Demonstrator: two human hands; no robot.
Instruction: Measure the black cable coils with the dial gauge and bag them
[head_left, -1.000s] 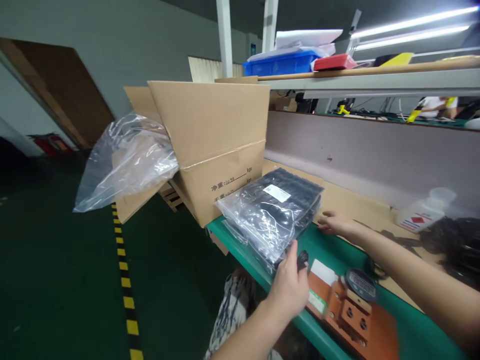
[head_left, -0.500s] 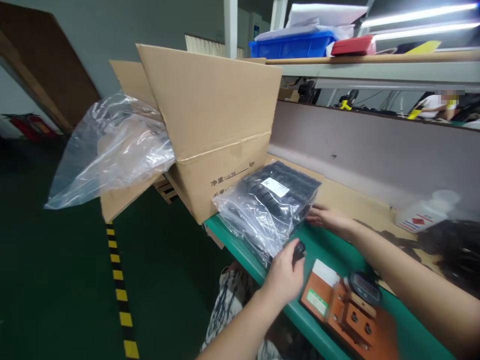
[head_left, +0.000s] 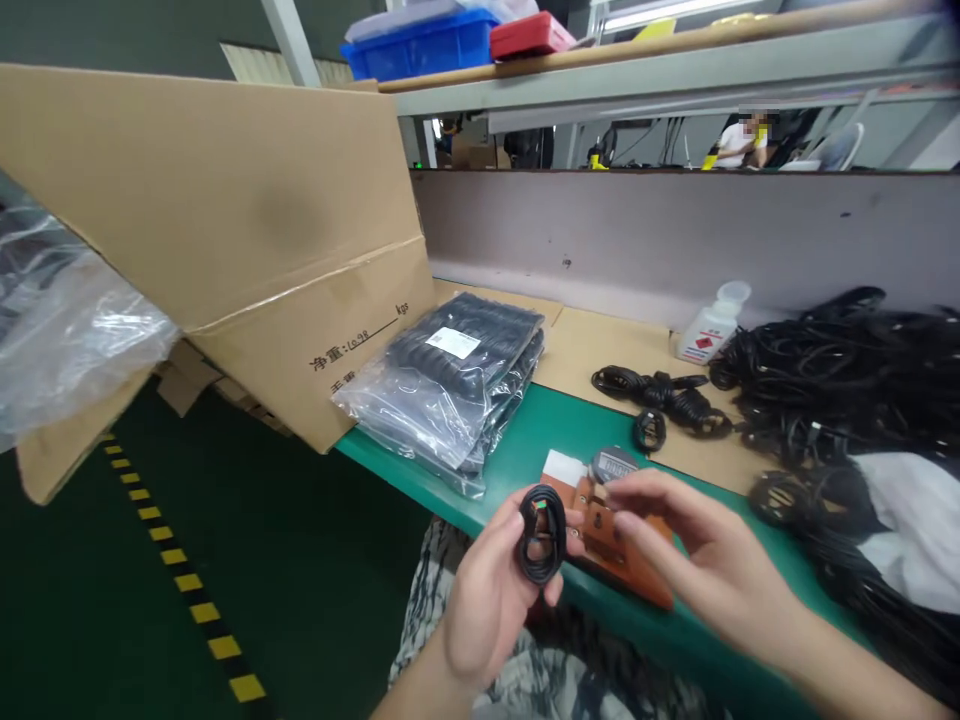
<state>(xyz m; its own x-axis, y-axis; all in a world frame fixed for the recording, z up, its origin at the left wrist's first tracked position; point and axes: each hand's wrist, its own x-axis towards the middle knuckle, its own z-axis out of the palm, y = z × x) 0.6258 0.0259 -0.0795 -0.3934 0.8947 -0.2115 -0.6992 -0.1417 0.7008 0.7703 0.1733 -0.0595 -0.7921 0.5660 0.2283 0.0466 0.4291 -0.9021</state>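
A coiled black cable (head_left: 553,535) rests in my left hand (head_left: 487,590), gripped between thumb and fingers above my lap. My right hand (head_left: 697,550) hovers to its right, fingers apart and holding nothing, over an orange-brown fixture (head_left: 637,570). A round digital gauge (head_left: 615,464) is mounted on that fixture and is partly covered by my fingers. Beyond my hands, clear plastic bags (head_left: 480,390) packed with black coiled cables lie stacked at the bench edge, a white label on the top one.
An open cardboard box (head_left: 300,240) stands at the left, with plastic film (head_left: 67,320) hanging out. Loose black cables (head_left: 862,370) pile up on the right of the green bench (head_left: 559,420), near a white bottle (head_left: 712,325). A shelf (head_left: 637,75) runs above; a person (head_left: 742,140) sits beyond.
My right hand has left the bag's side and come back over the fixture. My left hand has turned, bringing the cable coil into fuller view. The camera view has swung right.
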